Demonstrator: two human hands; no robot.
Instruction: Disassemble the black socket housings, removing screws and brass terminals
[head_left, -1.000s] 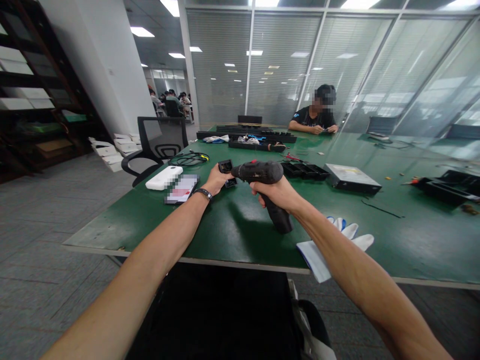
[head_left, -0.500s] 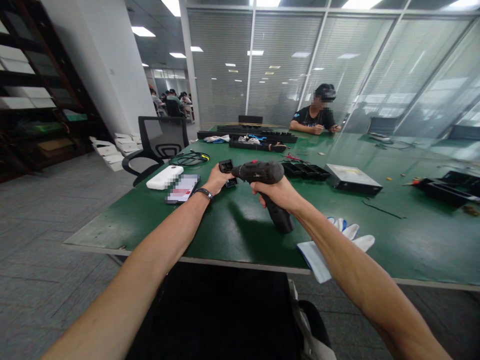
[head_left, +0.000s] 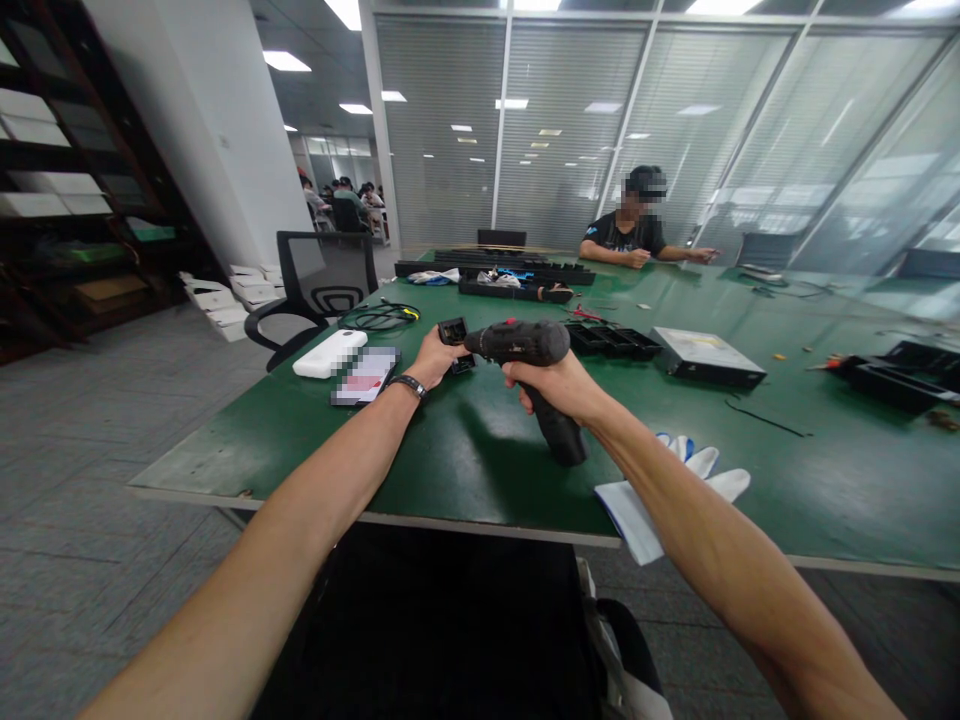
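Observation:
My right hand (head_left: 559, 385) is wrapped round the handle of a black cordless drill (head_left: 521, 343), which has a small red switch on top. The drill lies level above the table, its chuck end pointing left. At that end my left hand (head_left: 435, 358) grips a small black open-framed plastic part (head_left: 453, 333) and steadies it near the table top. The drill's tip meets the part beside my left fingers; whether a bit or screw sits there is hidden. Under my right forearm rests a white work glove (head_left: 637, 515) with blue trim.
Left of my hand lie a phone (head_left: 366, 376), a white box-like device (head_left: 328, 354) and coiled black cable (head_left: 379, 316). Black trays (head_left: 611, 342), a silver drive (head_left: 709, 358) and black casings (head_left: 900, 375) are to the right. Across the green table (head_left: 480, 490) sits another person (head_left: 626, 235).
My hands, the drill and the black part have barely moved. Across the table, the other person has stretched one arm out to the right.

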